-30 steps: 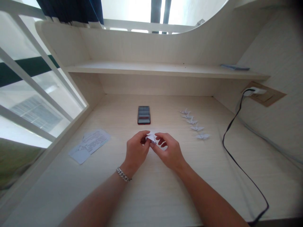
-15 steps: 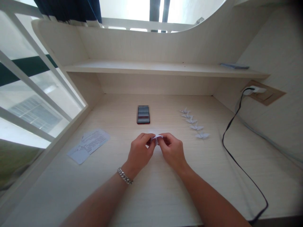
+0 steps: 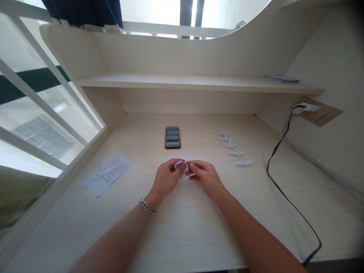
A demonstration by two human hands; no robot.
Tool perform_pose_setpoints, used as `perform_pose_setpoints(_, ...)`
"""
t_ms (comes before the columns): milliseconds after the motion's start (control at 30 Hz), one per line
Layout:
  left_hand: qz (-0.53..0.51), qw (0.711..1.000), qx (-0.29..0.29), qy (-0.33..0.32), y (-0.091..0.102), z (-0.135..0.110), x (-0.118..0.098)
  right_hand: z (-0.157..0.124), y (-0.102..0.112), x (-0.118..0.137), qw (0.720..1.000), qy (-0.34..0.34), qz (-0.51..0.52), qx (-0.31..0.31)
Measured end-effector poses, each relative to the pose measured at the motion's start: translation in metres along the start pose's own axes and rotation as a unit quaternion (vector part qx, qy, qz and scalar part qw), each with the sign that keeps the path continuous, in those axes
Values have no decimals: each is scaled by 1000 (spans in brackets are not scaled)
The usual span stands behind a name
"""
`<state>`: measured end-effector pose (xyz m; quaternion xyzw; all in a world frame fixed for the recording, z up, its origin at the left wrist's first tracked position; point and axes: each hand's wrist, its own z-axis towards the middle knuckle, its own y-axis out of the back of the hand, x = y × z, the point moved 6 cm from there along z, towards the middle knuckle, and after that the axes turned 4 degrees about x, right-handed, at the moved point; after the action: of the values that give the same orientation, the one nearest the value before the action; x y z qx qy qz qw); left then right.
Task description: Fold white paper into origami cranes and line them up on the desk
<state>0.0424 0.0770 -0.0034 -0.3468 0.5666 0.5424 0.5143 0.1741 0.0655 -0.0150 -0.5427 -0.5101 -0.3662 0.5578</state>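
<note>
A small piece of folded white paper [image 3: 178,164] is up off the desk between my hands, bent into a rounded shape. My left hand [image 3: 165,178] pinches it with thumb and fingers, which cover part of it. At its right side, my right hand [image 3: 207,178] has thumb and index finger closed on the paper's edge; the other fingers are curled below. Several folded white paper cranes [image 3: 236,153] stand in a slanting row on the desk to the right of my hands.
A phone [image 3: 172,137] with a blurred screen lies beyond my hands. Flat paper sheets [image 3: 109,174], some printed, overlap at the left. A black cable [image 3: 280,189] runs from a wall socket [image 3: 321,112] down the right side. A shelf [image 3: 199,81] spans the back above the desk [image 3: 176,235].
The paper has gone from a flat, pointed form held level to a rounded, bent one turned up. My right fingers have shifted their grip, and my left hand has tilted slightly.
</note>
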Motion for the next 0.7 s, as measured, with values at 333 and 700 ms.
perform_pose_setpoints(333, -13, 999, 29, -8, -4, -2, -4, 3, 2, -7, 999, -3, 31, 22)
perform_pose_setpoints(700, 23, 999, 43, -25, -5, -3, -9, 4, 5, 0, 994, 41, -104, 10)
